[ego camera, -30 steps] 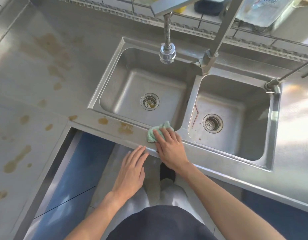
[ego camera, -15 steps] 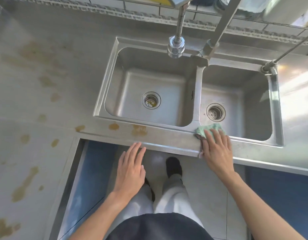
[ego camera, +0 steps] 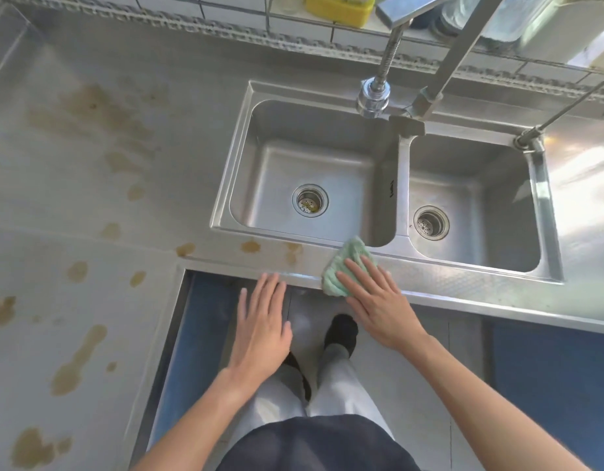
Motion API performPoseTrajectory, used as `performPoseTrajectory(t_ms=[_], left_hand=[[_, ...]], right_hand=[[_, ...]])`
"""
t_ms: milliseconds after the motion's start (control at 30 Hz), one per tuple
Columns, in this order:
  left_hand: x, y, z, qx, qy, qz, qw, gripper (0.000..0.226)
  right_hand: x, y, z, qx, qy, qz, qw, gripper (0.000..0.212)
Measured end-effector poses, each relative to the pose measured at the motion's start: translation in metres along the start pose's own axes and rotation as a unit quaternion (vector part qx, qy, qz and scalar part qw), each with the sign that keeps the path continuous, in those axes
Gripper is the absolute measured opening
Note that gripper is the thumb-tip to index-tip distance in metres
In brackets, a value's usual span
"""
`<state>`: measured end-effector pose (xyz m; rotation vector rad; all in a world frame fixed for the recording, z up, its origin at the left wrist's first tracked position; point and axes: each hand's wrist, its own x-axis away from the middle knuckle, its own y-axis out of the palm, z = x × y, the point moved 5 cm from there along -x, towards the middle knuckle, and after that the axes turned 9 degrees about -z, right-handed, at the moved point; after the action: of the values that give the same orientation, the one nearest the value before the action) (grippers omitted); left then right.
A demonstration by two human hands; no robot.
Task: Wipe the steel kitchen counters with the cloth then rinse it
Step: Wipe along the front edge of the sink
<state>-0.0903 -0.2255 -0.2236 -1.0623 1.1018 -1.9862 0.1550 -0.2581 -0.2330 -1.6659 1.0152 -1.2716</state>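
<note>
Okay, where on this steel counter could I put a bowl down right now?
The counter right of the double sink is bare and unstained. The wide stretch left of the sink is bare too, but blotched with brown stains. The front ledge is taken: the right hand presses the green cloth there.

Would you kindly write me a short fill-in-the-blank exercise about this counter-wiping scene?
1. The right hand presses a ____ cloth onto the counter's front edge.
2. The sink has ____ basins.
3. The brown stains lie on the counter to the ____ of the sink.
4. The left hand holds ____.

Missing words: green; two; left; nothing
</note>
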Motion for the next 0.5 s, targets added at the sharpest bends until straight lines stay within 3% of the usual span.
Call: performPoseTrajectory(t_ms=[133,300,500], left_hand=[[0.001,-0.017,-0.043,-0.023,-0.079,0.006,0.997,0.076],[0.003,-0.018,-0.063,-0.028,-0.096,-0.016,0.995,0.086],[0.006,-0.013,-0.061,0.008,-0.094,-0.004,0.995,0.091]], right_hand=[[0.018,-0.002,0.031,-0.044,0.098,-0.008,0.994,0.055],[-0.042,-0.014,-0.014,-0.079,0.207,0.050,0.974,0.047],[-0.100,-0.010,-0.118,-0.049,0.001,0.020,0.999,0.051]])
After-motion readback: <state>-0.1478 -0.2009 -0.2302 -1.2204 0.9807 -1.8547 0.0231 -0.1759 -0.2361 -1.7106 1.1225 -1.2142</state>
